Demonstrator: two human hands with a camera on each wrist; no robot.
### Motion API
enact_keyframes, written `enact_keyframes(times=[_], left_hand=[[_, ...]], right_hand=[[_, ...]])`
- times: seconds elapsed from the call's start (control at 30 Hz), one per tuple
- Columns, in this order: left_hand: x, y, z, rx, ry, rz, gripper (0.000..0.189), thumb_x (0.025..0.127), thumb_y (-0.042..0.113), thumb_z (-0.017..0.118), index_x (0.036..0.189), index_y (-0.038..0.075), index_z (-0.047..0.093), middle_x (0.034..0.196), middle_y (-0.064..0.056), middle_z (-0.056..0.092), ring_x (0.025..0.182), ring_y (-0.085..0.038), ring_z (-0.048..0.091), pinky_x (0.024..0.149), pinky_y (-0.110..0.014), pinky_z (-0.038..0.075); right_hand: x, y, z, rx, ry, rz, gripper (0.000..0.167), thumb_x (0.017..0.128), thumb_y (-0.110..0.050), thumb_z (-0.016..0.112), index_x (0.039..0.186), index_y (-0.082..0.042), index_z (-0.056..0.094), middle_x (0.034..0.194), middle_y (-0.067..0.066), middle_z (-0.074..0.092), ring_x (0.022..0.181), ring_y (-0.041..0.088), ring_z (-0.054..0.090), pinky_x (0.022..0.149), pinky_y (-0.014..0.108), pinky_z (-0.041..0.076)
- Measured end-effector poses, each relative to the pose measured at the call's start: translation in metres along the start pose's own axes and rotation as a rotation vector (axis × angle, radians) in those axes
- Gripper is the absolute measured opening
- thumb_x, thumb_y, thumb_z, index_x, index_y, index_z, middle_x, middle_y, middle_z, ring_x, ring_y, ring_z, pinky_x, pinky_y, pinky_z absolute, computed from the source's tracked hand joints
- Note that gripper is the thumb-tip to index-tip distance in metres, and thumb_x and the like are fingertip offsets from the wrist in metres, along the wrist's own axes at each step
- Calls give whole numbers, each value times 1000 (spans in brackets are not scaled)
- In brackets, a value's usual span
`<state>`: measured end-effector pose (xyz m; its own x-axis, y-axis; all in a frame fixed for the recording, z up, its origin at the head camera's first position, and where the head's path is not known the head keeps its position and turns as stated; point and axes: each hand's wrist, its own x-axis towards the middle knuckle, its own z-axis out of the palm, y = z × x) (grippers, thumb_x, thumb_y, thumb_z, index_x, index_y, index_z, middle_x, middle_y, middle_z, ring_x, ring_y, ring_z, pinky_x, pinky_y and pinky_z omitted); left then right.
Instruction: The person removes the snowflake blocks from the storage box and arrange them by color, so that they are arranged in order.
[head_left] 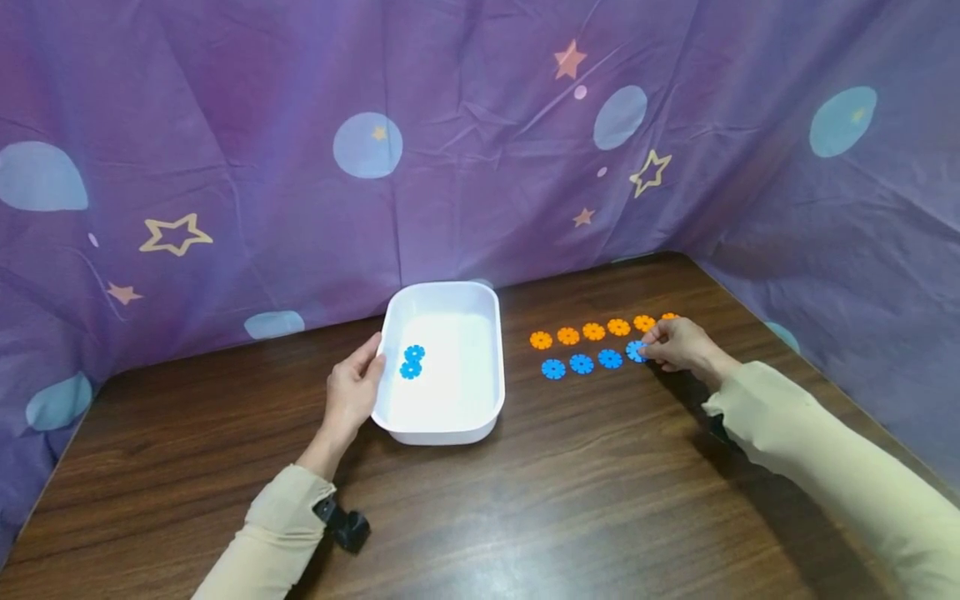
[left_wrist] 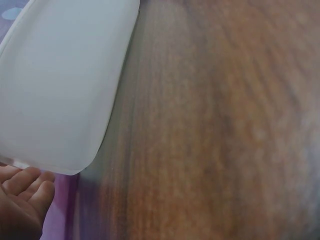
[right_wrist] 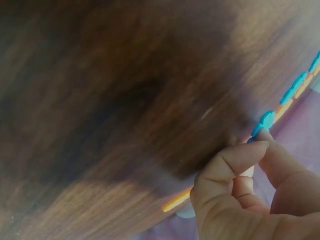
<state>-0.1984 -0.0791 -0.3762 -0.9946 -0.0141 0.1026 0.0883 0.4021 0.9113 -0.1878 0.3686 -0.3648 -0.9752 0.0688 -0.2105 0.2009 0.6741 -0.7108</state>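
Note:
My left hand (head_left: 354, 387) grips the left rim of a white plastic tub (head_left: 442, 421), its thumb over the edge. Two blue snowflake discs (head_left: 411, 369) lie together inside the tub. Over to the right, my right hand (head_left: 684, 346) pinches another blue snowflake disc (head_left: 637, 351) between thumb and forefinger, at the right end of a blue row. In the right wrist view, this pinched disc (right_wrist: 264, 124) is at the table surface, partly covered by the fingertips. Three blue discs (head_left: 581, 364) lie flat to its left. Behind them runs a row of several orange snowflake discs (head_left: 593, 332).
A brown wood-grain table (head_left: 465, 517) carries everything. Purple curtain cloth (head_left: 465, 200) with stars and pale blue shapes hangs along the back and right sides. My right hand partly covers the orange row's right end.

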Motion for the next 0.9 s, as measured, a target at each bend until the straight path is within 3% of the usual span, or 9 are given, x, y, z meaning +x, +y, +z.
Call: enact_keyframes(times=[0.37,0.9], left_hand=[[0,3,-2,-3,-3,-4,41,98,13,47,138,5,46,141,-9,47,132,-22,42,108,-36,37],[-1,1,-2,15,8,2,40,97,13,49,137,6,49,139,-9,49,129,-22,45,105,-37,41]], right_hand=[[1,-5,-2,-29,-2,30,21,88,-9,63,96,7,53,71,0,53,65,11,50,56,23,51],[0,-2,-1,8,-9,3,21,87,-8,63,96,6,51,70,-3,53,61,9,49,53,22,51]])
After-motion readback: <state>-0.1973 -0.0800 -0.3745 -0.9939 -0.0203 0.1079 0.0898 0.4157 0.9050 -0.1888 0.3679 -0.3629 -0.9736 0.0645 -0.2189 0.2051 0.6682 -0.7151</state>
